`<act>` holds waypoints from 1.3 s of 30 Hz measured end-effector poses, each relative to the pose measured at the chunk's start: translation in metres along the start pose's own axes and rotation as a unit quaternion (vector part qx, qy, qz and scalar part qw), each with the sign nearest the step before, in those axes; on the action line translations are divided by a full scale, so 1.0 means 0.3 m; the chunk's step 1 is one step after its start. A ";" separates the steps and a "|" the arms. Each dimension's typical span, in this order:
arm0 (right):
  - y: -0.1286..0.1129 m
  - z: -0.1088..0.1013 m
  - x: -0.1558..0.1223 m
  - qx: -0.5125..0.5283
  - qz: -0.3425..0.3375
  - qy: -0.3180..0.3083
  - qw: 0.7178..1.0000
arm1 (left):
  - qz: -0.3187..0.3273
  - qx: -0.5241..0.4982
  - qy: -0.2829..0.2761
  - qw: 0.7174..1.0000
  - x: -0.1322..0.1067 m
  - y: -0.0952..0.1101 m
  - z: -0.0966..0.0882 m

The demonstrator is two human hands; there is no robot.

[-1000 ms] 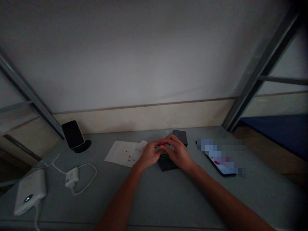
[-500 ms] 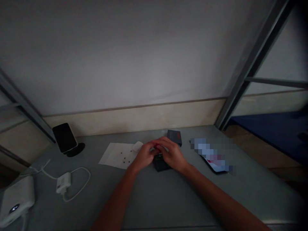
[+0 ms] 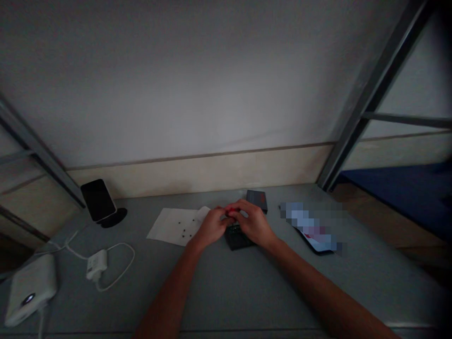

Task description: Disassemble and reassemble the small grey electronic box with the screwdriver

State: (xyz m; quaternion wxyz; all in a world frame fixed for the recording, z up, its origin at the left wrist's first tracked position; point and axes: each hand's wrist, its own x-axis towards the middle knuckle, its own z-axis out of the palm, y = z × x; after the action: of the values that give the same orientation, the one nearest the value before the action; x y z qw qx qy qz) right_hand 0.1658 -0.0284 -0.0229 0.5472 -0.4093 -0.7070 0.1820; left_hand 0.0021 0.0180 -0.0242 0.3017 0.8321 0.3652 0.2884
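My left hand [image 3: 212, 227] and my right hand [image 3: 254, 223] meet at the fingertips, both closed. Between their fingers shows a small red object [image 3: 230, 211], mostly covered, so its kind is hidden. Just beneath lies a flat black case [image 3: 240, 242] with a bit of green circuit board showing inside; my right hand covers part of it. Left of my hands, a white sheet of paper [image 3: 165, 225] carries several tiny dark pieces, too small to name surely. A dark grey box [image 3: 257, 199] with red marking sits behind my right hand.
On the right lies a phone [image 3: 319, 247] with a blurred-out screen. At left are a dark-screened device on a stand [image 3: 99, 200], a white adapter with its cable [image 3: 97, 264] and a white power unit [image 3: 33, 289]. Metal posts rise at both sides, before a wall.
The view has shifted slightly. My fingers stay together around the red object, and a little more of the black case and its green board shows below them.
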 end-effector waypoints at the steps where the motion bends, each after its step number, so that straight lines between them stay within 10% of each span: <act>1: 0.000 0.002 0.001 0.004 0.006 0.004 1.000 | 0.001 0.016 -0.003 1.000 -0.002 0.005 -0.006; 11: 0.001 0.017 0.001 -0.029 0.018 0.034 0.999 | 0.044 0.152 -0.009 0.987 -0.025 0.074 -0.093; 20: -0.001 0.004 -0.002 -0.038 0.013 0.025 0.999 | -0.235 0.229 -0.107 0.938 -0.154 -0.004 -0.330; 29: 0.003 0.006 -0.003 -0.042 0.004 0.033 0.999 | -0.290 0.286 -0.133 0.903 -0.156 0.021 -0.299; 39: -0.024 -0.040 0.005 0.025 0.040 0.157 0.987 | -0.059 -0.109 0.008 0.992 -0.046 0.005 -0.190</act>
State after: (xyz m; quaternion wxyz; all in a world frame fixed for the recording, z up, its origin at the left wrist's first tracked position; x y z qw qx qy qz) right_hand 0.1740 -0.0338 -0.0127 0.6539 -0.4463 -0.5909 0.1550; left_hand -0.0449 0.0231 0.0105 0.4042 0.7688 0.3829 0.3147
